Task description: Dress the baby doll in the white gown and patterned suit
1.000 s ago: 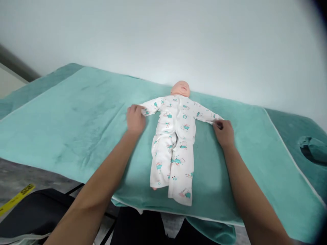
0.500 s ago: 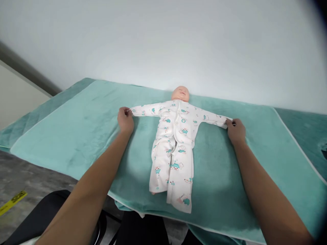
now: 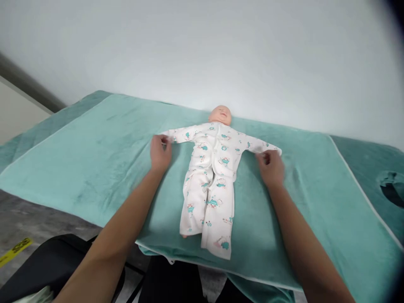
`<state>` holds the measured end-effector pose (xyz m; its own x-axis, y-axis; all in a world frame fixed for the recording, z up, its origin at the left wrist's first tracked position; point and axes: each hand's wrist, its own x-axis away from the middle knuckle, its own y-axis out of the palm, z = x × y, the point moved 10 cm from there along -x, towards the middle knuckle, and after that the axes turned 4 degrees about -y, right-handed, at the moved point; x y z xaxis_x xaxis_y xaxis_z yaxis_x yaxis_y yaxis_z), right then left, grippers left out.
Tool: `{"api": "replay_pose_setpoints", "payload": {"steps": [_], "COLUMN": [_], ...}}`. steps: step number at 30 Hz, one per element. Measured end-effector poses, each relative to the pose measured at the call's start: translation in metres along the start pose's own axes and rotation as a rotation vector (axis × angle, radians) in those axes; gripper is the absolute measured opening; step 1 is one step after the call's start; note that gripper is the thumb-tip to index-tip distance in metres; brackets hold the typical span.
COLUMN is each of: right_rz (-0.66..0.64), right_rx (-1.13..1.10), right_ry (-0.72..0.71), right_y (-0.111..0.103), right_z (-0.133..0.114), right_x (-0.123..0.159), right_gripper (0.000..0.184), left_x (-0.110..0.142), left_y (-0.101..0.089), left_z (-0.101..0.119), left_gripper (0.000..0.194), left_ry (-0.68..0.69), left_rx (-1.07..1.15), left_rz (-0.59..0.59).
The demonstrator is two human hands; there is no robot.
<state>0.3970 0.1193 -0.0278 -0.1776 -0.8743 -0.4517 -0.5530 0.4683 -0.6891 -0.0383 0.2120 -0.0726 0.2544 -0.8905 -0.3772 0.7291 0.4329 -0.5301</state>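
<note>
A baby doll lies on its back in a white wrap top and matching trousers printed with teal and pink figures. Both sleeves stretch out sideways. My left hand is at the end of the sleeve on the left, fingers loosely curled, with a gap between thumb and forefinger. Just below the other sleeve, inward of its cuff, hovers my right hand, also loosely curled and slightly blurred. Neither hand visibly grips the cloth. A bit of the doll's foot shows under the left trouser leg.
A teal plush cover with pale piping spreads over the table beneath the doll. Behind it rises a white wall. A dark object lies at the right edge. Near my left arm stands a black chair.
Both hands have let go of the cuffs and moved inward, the right one further. The sleeves stay spread. The view has shifted slightly.
</note>
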Motion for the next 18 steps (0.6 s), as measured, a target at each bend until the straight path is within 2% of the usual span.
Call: {"api": "replay_pose_setpoints", "payload": {"steps": [3, 5, 7, 9, 12, 15, 18], "right_rz": [-0.322, -0.447, -0.478, -0.464, -0.367, -0.198, -0.044], "right_rx": [-0.162, -0.225, -0.256, -0.274, -0.238, -0.123, -0.089], "right_ry": [-0.156, -0.156, -0.091, -0.064, -0.147, -0.235, -0.295], "right_y": [0.040, 0.058, 0.067, 0.071, 0.066, 0.050, 0.031], "right_z": [-0.053, -0.064, -0.059, -0.054, -0.060, -0.073, -0.086], "right_x": [0.042, 0.065, 0.077, 0.080, 0.077, 0.075, 0.080], "right_gripper": [0.024, 0.025, 0.031, 0.033, 0.030, 0.028, 0.026], "left_x": [0.066, 0.103, 0.125, 0.130, 0.122, 0.116, 0.116], "left_y": [0.011, 0.019, 0.019, 0.015, 0.008, 0.011, 0.019], "left_z": [0.023, 0.041, 0.055, 0.063, 0.069, 0.080, 0.104], "left_gripper": [0.015, 0.024, 0.031, 0.036, 0.040, 0.036, 0.029], "left_ry": [0.032, 0.060, 0.073, 0.070, 0.065, 0.103, 0.221], "left_rx": [0.128, 0.228, 0.305, 0.340, 0.329, 0.267, 0.203], "left_rz": [-0.213, -0.359, -0.416, -0.380, -0.264, -0.184, -0.137]}}
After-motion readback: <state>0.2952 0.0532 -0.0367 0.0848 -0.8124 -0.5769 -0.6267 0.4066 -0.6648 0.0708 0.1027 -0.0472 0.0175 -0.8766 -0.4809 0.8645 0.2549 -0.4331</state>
